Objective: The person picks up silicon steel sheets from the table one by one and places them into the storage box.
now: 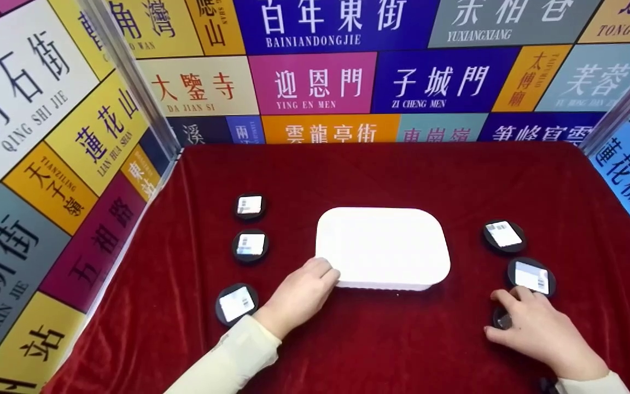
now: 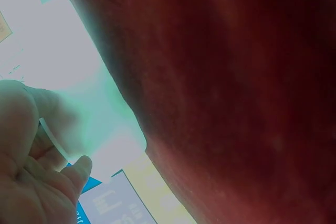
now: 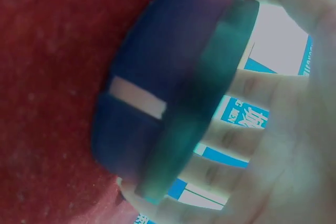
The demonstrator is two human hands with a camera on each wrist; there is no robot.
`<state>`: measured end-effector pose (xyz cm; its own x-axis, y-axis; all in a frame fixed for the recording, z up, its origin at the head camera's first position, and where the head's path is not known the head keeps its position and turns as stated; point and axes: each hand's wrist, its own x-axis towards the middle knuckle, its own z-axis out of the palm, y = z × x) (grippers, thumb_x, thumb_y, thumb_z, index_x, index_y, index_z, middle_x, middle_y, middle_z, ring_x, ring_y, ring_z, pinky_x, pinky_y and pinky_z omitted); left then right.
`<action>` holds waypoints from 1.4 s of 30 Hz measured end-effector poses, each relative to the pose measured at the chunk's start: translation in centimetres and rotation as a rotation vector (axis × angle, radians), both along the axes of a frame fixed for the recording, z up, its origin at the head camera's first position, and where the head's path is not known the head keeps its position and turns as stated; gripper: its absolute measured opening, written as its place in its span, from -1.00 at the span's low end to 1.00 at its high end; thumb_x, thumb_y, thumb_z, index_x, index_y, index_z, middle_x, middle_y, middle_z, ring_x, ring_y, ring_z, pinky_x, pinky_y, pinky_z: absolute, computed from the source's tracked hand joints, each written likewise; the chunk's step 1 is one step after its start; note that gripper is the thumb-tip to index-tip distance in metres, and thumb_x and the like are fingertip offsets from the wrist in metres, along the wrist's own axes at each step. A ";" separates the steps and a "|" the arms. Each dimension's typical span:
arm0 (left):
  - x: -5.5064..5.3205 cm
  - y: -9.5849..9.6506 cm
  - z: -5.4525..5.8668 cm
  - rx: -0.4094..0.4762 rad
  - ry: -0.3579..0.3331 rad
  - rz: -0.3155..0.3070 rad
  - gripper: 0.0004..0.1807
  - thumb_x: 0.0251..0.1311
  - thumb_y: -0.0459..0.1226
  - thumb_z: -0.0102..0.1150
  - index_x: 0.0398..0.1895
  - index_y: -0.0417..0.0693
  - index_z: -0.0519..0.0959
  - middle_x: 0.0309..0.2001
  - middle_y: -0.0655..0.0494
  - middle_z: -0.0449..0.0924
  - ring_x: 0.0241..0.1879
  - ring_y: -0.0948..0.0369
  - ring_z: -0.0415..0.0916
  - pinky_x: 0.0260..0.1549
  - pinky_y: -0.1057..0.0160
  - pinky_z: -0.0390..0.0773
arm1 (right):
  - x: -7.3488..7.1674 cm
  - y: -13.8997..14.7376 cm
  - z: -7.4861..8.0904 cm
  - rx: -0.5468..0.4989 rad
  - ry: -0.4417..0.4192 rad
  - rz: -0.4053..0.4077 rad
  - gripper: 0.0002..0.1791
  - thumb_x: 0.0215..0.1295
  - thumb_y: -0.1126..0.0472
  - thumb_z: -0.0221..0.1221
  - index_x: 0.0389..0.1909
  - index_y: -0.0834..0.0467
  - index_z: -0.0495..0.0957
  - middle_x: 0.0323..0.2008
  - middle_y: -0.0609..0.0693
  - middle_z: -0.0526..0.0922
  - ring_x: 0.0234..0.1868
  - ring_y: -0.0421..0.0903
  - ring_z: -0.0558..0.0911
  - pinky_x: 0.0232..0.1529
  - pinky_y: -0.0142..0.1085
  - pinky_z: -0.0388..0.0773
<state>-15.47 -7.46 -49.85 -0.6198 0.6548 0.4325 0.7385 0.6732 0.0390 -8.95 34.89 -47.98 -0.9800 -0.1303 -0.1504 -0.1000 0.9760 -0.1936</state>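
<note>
A white, rounded-rectangular plastic tub [image 1: 383, 246] sits mid-table. Its near left corner is pinched by my left hand [image 1: 303, 295]; in the left wrist view, the thumb and fingers lie on either side of the tub's rim. On the right, my right hand [image 1: 544, 328] grips a black round disc-shaped thing [image 1: 503, 319] by its edge. Seen from the right wrist, this disc [image 3: 173, 87] is thick, with a pale strip on its side, and the fingers curl round it. Just beyond that hand lies another black disc [image 1: 532, 277] with a white label.
One more labelled disc [image 1: 503, 235] lies further back on the right. Three others stand in a column on the left: a far one [image 1: 249, 206], a middle one [image 1: 250, 245] and a near one [image 1: 236, 304] beside my left sleeve. Dark red cloth [image 1: 402, 345] covers the table; printed panels surround it.
</note>
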 end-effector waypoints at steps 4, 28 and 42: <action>0.0 0.0 0.0 0.008 0.009 -0.001 -0.87 0.46 -0.28 0.06 -0.31 -0.01 0.53 -0.30 0.16 0.49 -0.21 0.21 0.47 -0.21 0.34 0.57 | 0.0 0.1 0.1 -0.004 -0.029 -0.015 -0.35 -0.05 -0.14 0.39 0.03 0.13 0.54 -0.07 0.23 0.53 -0.14 0.20 0.47 -0.48 0.09 0.50; 0.0 0.1 0.0 -0.013 -0.002 0.011 -0.85 0.47 -0.28 0.04 -0.31 -0.02 0.53 -0.30 0.16 0.49 -0.19 0.19 0.47 -0.15 0.34 0.56 | -0.3 0.0 0.3 -0.003 -0.035 0.005 -0.42 -0.11 -0.10 0.40 -0.09 0.12 0.51 -0.18 0.17 0.54 -0.23 0.13 0.48 -0.48 0.02 0.47; 0.0 -0.1 0.1 -0.023 -0.004 0.018 -0.88 0.46 -0.29 0.05 -0.28 -0.02 0.54 -0.28 0.17 0.50 -0.16 0.21 0.48 -0.15 0.36 0.58 | -1.2 -1.3 1.2 -0.001 -0.020 0.039 -0.45 -0.06 -0.09 0.37 -0.08 0.12 0.52 -0.17 0.14 0.53 -0.24 0.10 0.50 -0.48 0.02 0.48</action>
